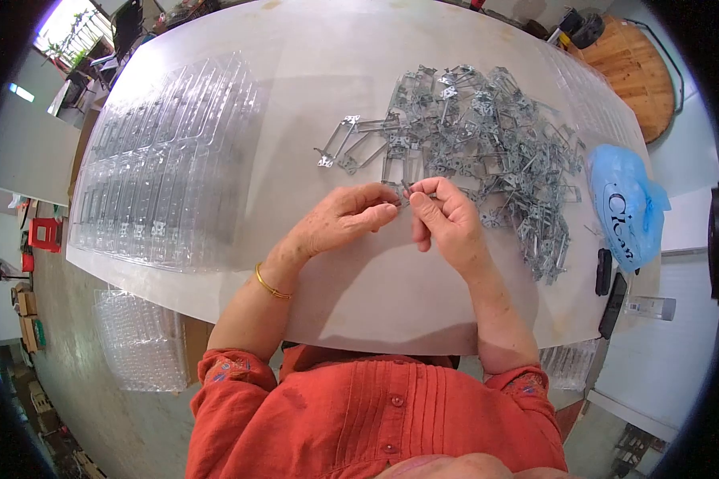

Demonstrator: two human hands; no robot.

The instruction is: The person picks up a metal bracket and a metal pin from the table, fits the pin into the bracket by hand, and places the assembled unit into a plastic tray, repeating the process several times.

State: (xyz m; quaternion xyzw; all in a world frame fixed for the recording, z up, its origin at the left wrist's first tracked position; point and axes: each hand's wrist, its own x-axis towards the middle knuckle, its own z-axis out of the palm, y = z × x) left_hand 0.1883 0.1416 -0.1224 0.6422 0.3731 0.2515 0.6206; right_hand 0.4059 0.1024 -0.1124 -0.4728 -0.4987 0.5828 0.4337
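Brackets [487,132] made of gray metal lie in a big, messy heap on the white desk [319,92], far and to the right. They lie on top of each other, and many look tangled. A few stick out on the left side of the heap, and some lie just past the hands, so the way to the far side is blocked there.

On the left of the desk are clear plastic trays [164,172], with long metal parts showing in rows. More clear sheets [591,96] lie at the far right. A puffy blue bag [627,207] sits on the right edge, with a small black thing [605,271] nearer to the person. Off the desk, a round wooden board [631,76] is at the far right, and a red box [46,233] is at the left.

The left hand [347,215] has bent fingers, with its thumb close to them. Its tips are at a small metal piece [406,194], but I cannot tell if they grip it. The right hand [449,217] is pinched almost closed, with thumb and pointing finger on that same piece. The piece is between the two hands, at the near side of the heap. A gold bracelet [270,283] is on the left wrist.
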